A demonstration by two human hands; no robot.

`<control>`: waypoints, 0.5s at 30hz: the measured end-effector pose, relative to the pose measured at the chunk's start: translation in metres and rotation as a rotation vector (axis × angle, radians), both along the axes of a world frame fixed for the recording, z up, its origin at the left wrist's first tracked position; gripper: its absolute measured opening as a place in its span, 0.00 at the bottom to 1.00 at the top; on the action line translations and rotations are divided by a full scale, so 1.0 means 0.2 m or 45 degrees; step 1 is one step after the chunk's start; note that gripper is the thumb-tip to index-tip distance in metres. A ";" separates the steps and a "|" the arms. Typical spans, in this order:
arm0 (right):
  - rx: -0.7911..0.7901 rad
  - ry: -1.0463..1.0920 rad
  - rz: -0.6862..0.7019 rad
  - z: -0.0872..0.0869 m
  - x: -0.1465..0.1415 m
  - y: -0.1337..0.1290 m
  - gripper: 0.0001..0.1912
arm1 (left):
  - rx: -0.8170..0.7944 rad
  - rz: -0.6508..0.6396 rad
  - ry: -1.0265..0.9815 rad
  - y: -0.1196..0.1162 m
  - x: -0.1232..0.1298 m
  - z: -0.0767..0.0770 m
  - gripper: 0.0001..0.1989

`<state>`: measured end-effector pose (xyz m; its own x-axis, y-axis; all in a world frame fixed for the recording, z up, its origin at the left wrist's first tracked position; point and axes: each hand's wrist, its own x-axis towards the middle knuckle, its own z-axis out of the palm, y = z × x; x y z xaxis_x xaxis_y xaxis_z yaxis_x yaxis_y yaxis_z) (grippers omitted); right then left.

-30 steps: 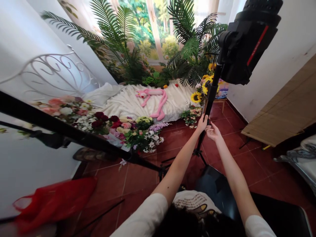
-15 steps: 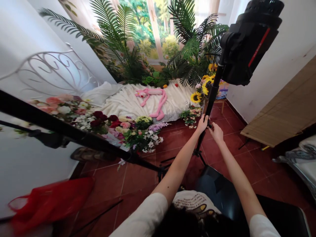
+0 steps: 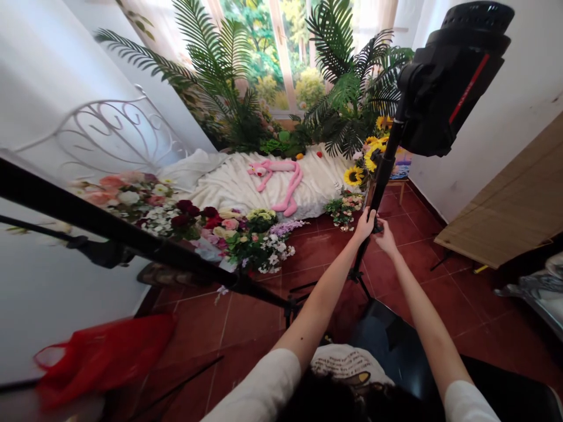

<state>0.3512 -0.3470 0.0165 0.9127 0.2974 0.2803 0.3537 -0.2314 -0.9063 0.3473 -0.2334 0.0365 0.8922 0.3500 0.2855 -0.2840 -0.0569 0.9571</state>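
Note:
A black light stand [image 3: 383,181] rises in front of me, carrying a large black studio light [image 3: 457,82] with a red stripe at the upper right. My left hand [image 3: 365,225] is wrapped round the pole of this stand. Beside it, my right hand [image 3: 386,237] has its fingers closed at a dark knob [image 3: 377,226] on the pole. The tripod legs [image 3: 361,282] stand on the red tiles below my hands.
A second black pole [image 3: 145,243] crosses the left side. Flowers [image 3: 229,231] edge a white-draped bed [image 3: 229,184] with a pink plush toy [image 3: 285,176]. A red bag [image 3: 105,357] lies lower left, a black seat [image 3: 391,346] below, and a tan panel [image 3: 505,217] right.
The whole view has shifted slightly, with the scene sitting a little further right and lower. Both hands stay at the same part of the pole.

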 end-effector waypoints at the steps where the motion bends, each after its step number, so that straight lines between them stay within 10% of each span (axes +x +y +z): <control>1: 0.068 0.051 0.082 -0.01 0.00 0.03 0.29 | -0.009 0.005 0.004 0.00 0.00 -0.01 0.25; 8: 0.319 0.272 -0.031 0.02 0.00 0.18 0.34 | -0.030 -0.002 -0.014 0.01 0.03 -0.05 0.25; 15: 0.367 0.330 0.252 0.16 0.03 -0.03 0.56 | -0.012 0.003 0.041 0.01 -0.01 0.00 0.30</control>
